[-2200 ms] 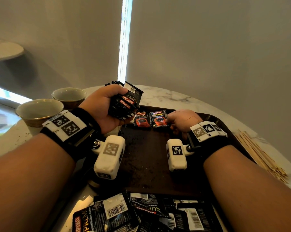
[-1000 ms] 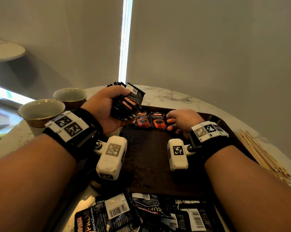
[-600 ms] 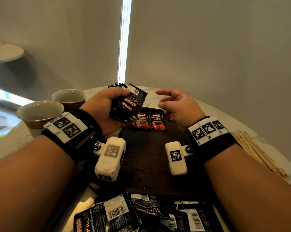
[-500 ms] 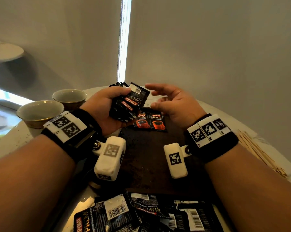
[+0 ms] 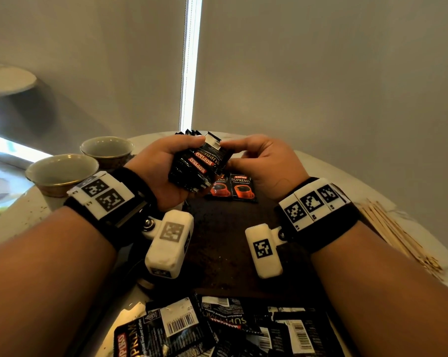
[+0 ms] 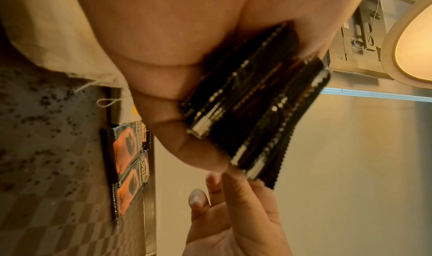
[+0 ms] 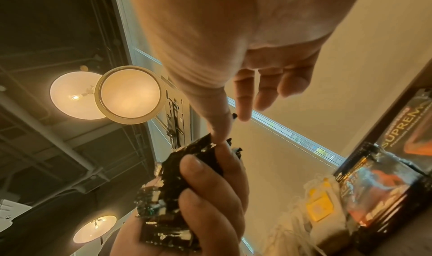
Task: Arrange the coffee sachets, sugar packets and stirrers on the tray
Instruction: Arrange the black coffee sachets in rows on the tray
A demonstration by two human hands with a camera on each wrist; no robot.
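Note:
My left hand (image 5: 156, 171) grips a stack of black Kopiko coffee sachets (image 5: 196, 164) upright above the far end of the dark brown tray (image 5: 217, 243). My right hand (image 5: 261, 161) meets the stack from the right, its thumb and forefinger pinching the edge of the front sachet. The right wrist view shows the thumb tip (image 7: 219, 130) on the stack (image 7: 173, 195). Two sachets (image 5: 232, 188) lie face up, side by side, at the tray's far edge, under my hands. Wooden stirrers (image 5: 398, 235) lie on the table right of the tray.
Two ceramic bowls (image 5: 60, 173) stand at the left of the round marble table (image 5: 16, 217). Several loose sachets (image 5: 217, 328) lie in a heap at the near edge. White packets with yellow labels (image 7: 320, 206) lie beyond the tray's far edge.
My right hand has left the second sachet flat on the tray, risen and come left to the stack in my left hand. The left hand has stayed put.

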